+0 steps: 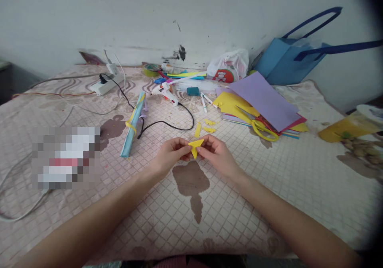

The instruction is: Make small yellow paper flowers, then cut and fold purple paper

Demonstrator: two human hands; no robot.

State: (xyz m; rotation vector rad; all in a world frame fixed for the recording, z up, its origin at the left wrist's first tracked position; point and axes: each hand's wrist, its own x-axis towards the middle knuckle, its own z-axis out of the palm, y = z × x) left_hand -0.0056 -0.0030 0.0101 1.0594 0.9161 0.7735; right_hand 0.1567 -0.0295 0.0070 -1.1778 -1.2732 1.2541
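Note:
Between the fingertips of both hands is a small folded piece of yellow paper, roughly triangular with a point facing down. My left hand pinches its left side, and my right hand pinches its right side. Both hands are just above the tablecloth. Small yellow paper scraps lie right beyond the fingers. To the left rests a light blue paper roll with a yellow strip curled round it and purple curls beside it.
A white glue gun with a black cord lies farther back. Yellow-handled scissors rest on coloured paper sheets. A power strip is at back left, a blue bag at back right. A cup of yellow drink lies tilted at right.

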